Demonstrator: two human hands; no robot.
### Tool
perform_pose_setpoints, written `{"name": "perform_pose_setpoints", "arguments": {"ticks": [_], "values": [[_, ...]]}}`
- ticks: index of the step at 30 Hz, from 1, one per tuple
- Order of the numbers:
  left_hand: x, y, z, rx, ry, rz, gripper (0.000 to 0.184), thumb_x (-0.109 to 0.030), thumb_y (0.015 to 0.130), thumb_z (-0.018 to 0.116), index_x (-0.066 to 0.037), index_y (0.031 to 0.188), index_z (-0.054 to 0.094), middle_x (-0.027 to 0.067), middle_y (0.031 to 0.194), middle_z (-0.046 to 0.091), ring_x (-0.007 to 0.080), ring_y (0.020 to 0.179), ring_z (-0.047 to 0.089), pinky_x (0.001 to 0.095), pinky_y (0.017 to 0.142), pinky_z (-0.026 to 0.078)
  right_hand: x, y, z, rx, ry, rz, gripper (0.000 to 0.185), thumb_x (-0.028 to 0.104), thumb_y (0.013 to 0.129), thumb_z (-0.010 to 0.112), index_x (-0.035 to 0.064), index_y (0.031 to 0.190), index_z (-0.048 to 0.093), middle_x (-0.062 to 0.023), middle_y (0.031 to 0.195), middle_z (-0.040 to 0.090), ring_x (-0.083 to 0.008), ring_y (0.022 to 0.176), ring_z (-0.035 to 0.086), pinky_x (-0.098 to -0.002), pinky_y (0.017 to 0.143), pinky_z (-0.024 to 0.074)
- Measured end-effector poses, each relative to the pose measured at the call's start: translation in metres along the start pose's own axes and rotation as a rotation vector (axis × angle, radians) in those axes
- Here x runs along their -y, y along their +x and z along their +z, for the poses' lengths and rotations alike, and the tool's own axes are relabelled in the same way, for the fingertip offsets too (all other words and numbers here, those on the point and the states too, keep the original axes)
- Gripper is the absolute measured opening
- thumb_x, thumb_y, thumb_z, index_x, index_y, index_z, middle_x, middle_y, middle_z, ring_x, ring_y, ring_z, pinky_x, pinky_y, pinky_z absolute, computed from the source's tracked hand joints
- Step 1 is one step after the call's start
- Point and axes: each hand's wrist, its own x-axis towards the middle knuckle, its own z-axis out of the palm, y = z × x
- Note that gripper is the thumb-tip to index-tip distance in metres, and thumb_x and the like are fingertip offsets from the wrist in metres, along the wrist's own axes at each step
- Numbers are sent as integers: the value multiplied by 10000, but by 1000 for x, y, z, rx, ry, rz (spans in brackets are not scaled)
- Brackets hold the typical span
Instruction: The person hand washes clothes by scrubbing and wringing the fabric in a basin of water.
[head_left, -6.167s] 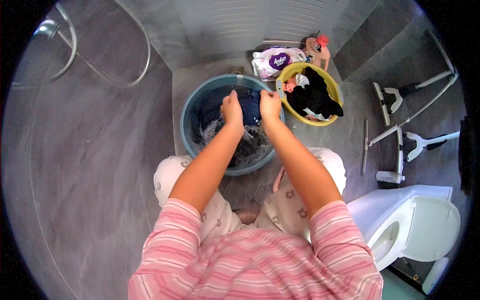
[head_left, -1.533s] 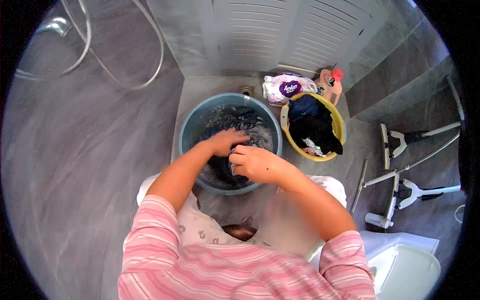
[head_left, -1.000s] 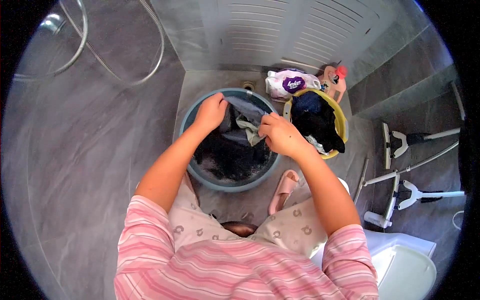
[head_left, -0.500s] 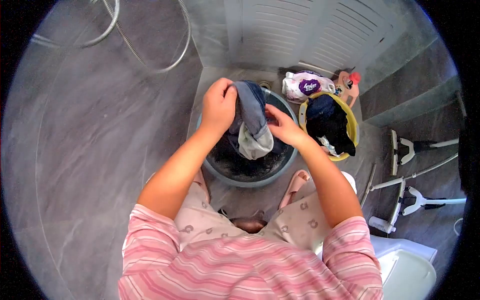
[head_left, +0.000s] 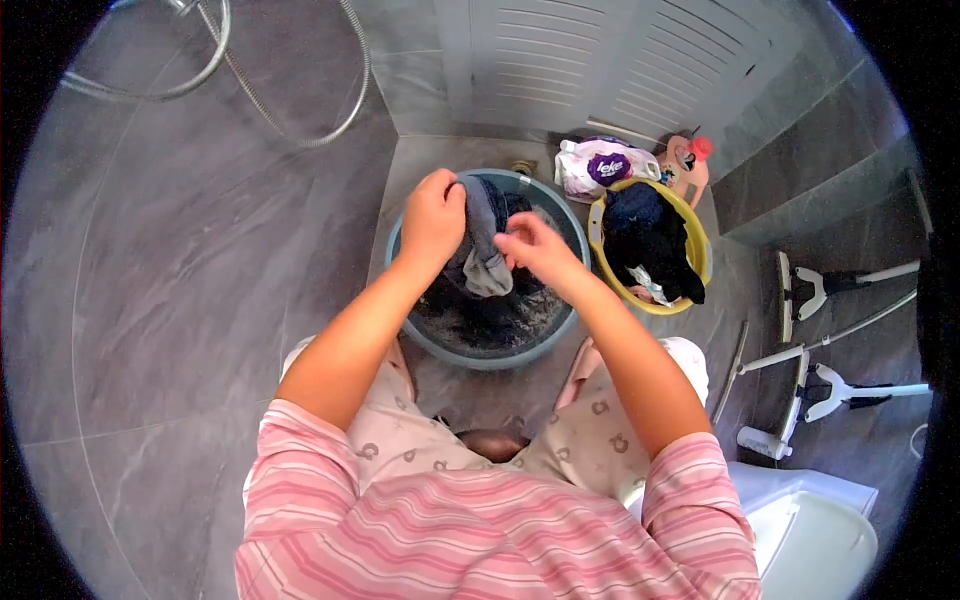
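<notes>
A dark blue denim garment (head_left: 482, 225) hangs bunched over the blue-grey basin (head_left: 497, 360), its paler inner side and a light grey part facing me. My left hand (head_left: 435, 222) is closed around its upper left edge. At the garment's right edge, my right hand (head_left: 543, 252) has its fingers curled and pinched against the cloth; how much cloth they hold is partly hidden. Below, dark wet cloth and water with some suds fill the basin.
Right of the basin stands a yellow bucket (head_left: 708, 262) with dark clothes. Behind it are a white-and-purple detergent bag (head_left: 607, 170) and a pink bottle (head_left: 686, 170). Mops (head_left: 825, 392) lean at the far right; a shower hose (head_left: 357, 95) hangs at the upper left.
The garment has come lower into the basin, with its light grey part pulled up and smaller. My right hand has shifted left and its fingers have curled more.
</notes>
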Motion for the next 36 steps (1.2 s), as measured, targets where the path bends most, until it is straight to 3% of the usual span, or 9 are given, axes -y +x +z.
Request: {"name": "perform_pose_setpoints", "arguments": {"ticks": [6, 10, 14, 21, 26, 30, 31, 34, 36], "values": [[-4, 0, 0, 113, -124, 45, 104, -76, 787, 509, 23, 807, 531, 166, 730, 539, 277, 681, 539, 345, 629, 420, -4, -2, -10, 219, -33, -31, 319, 201, 787, 684, 13, 1004, 545, -13, 861, 593, -102, 828, 537, -250, 768, 425], [-9, 0, 4, 88, -138, 45, 103, -75, 787, 515, 24, 810, 536, 156, 714, 541, 254, 667, 541, 331, 622, 421, 20, -4, -24, 417, -186, 246, 431, 174, 771, 694, -4, 1126, 526, -35, 997, 590, -124, 920, 524, -271, 852, 403], [4, 12, 4, 12, -136, -56, 112, -80, 794, 516, 23, 825, 546, 166, 728, 553, 268, 680, 551, 334, 636, 430, 28, -7, -46, 532, -159, 39, 478, 271, 710, 738, 9, 1075, 575, -67, 1014, 612, -146, 921, 543, -280, 837, 417], [3, -21, 25, 199, 96, 8, 158, -156, 809, 518, -4, 842, 543, 203, 808, 566, 387, 790, 548, 427, 689, 438, 21, 8, -66, -534, -771, -312, 232, 70, 680, 635, 20, 883, 535, -239, 793, 587, -415, 789, 572, -425, 665, 454], [-2, -75, 50, 598, -143, -11, 126, -100, 778, 567, 2, 841, 530, 176, 821, 562, 360, 765, 562, 402, 682, 449, 35, 5, -60, -677, -785, -380, 216, 27, 656, 631, 18, 799, 469, -219, 719, 558, -404, 725, 568, -423, 624, 435], [48, -73, 55, 522, -66, 138, 148, -2, 728, 498, 6, 868, 543, 179, 846, 559, 348, 775, 572, 388, 697, 455, 41, 2, -51, -658, -619, -561, 209, -42, 619, 601, 24, 759, 459, -162, 647, 512, -292, 582, 509, -326, 562, 412], [66, -67, 52, 505, 45, 84, 195, 32, 728, 469, 5, 912, 527, 138, 884, 586, 264, 841, 602, 348, 731, 473, 43, -1, -49, -583, -528, -615, 212, -53, 614, 591, 24, 745, 444, -135, 631, 477, -245, 575, 474, -301, 558, 400], [93, -45, 45, 685, -5, -612, 281, 15, 735, 498, -27, 1009, 539, 146, 972, 606, 298, 887, 601, 361, 778, 474, 54, -15, -42, -433, -379, -743, 242, -86, 598, 570, 36, 712, 396, -61, 617, 367, -159, 591, 375, -239, 571, 362], [110, -46, 44, 611, 103, -436, 318, 10, 723, 508, -34, 1037, 540, 165, 1027, 584, 304, 964, 569, 372, 826, 450, 62, -27, -43, -337, -232, -820, 278, -98, 577, 578, 50, 694, 374, -35, 629, 338, -157, 592, 351, -232, 579, 343]]}}
